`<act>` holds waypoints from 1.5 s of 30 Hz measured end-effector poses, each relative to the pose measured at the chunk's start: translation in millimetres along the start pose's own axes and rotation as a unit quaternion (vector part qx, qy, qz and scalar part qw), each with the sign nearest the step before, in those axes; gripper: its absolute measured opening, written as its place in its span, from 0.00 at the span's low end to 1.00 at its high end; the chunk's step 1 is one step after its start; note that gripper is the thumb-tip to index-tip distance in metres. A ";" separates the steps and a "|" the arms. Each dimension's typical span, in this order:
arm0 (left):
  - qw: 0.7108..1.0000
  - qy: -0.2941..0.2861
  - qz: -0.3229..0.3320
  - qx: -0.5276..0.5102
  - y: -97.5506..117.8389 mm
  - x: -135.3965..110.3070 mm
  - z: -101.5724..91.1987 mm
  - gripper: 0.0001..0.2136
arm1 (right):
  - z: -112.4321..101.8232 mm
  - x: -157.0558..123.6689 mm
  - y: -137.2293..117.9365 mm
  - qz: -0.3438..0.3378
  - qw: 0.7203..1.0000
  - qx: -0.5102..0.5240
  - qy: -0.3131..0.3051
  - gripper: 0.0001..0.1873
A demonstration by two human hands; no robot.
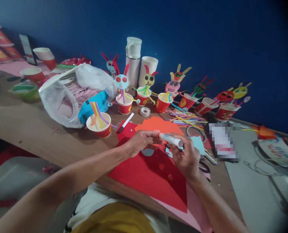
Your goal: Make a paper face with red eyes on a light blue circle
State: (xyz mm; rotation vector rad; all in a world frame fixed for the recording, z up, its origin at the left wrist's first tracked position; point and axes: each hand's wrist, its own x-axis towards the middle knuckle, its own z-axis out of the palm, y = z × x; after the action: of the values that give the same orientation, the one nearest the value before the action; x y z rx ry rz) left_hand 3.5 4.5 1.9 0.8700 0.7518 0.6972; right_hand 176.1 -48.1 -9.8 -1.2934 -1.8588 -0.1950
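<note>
Two hands, close together: right hand (186, 157) closed around one white tube (171, 139), held above the red sheet (146, 181) by the worktop's (66, 138) front edge; left hand (144, 142), fingers gathered at the tube's narrow end, exact grip unclear. One pale blue disc (147, 152), on the sheet beneath. One paper cup (105, 131) of straws (98, 116), left of the sheet. Risks, judged: a slipping tube could mark sheet or disc; a swinging left forearm could topple the cup, probably top-heavy.
</note>
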 end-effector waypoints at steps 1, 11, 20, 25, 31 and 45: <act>1.000 0.000 0.001 0.003 -0.5 0.2 -0.2 0.15 | 0.0 -0.1 0.0 0.001 1.000 0.000 0.001 0.12; 0.999 -0.013 0.013 0.042 -5.7 2.8 -1.7 0.16 | 0.1 0.4 -4.4 0.010 1.000 0.026 -0.006 0.13; 0.997 -0.003 0.007 0.075 -6.8 4.6 -5.1 0.20 | -0.2 -0.4 -4.8 -0.006 0.998 0.053 -0.037 0.14; 0.998 0.005 0.001 0.057 -7.4 6.1 -5.7 0.18 | -0.4 -0.1 -3.1 -0.014 0.998 0.045 -0.044 0.14; 0.999 0.008 -0.005 0.048 -7.3 6.4 -7.0 0.18 | -1.9 0.3 -1.4 -0.012 0.997 0.048 -0.054 0.14; 0.995 0.047 -0.013 0.081 -8.1 7.7 -9.6 0.08 | -1.7 0.3 1.1 -0.022 0.998 0.045 -0.044 0.15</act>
State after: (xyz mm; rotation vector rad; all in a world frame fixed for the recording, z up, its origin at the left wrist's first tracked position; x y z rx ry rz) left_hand 1.8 10.7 -11.4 0.9781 0.9127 0.6649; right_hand 177.9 -48.4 -8.8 -1.2165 -1.9489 -0.0771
